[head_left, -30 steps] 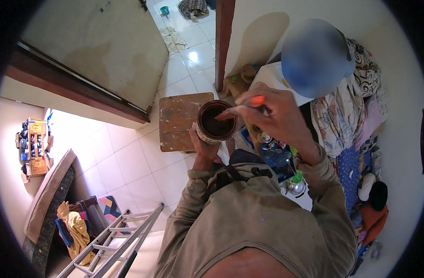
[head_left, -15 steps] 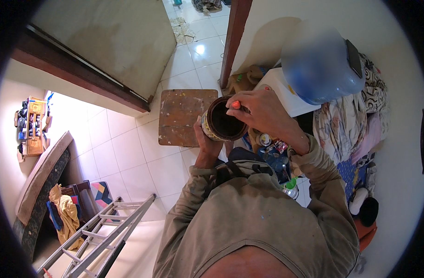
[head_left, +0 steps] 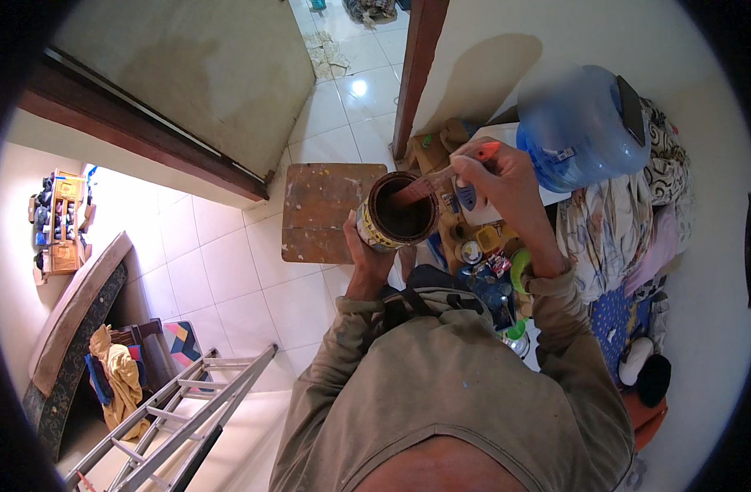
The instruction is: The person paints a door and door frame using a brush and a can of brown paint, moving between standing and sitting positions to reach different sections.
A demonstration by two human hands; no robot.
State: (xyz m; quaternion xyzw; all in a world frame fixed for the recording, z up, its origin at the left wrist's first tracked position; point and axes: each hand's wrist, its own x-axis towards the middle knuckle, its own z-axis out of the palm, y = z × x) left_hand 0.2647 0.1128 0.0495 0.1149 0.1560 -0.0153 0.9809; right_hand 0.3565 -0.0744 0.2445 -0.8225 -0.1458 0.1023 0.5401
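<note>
My left hand (head_left: 369, 255) is wrapped round the side of a round paint can (head_left: 365, 230), whose open top faces up and whose inside and rim are coated dark brown. In my right hand (head_left: 498, 182) is a paintbrush (head_left: 434, 179) with an orange-red handle end, gripped between thumb and fingers. The brush lies tilted across the can's right rim, its brown-stained bristles pointing left into the mouth. How much paint the can holds is too dark to tell. Just beyond the can stands a paint-spotted wooden stool (head_left: 322, 211).
A large blue water bottle (head_left: 584, 156) and heaped cloth (head_left: 597, 221) are at the right. Jars and small containers (head_left: 482, 279) crowd beside my right forearm. An aluminium ladder (head_left: 179, 418) leans at lower left, near a mattress (head_left: 80, 303). A door frame (head_left: 421, 74) stands ahead.
My right hand has drawn back to the right and turned, bringing the paintbrush out of the can so its bristles show at the rim. My left hand still holds the can in place.
</note>
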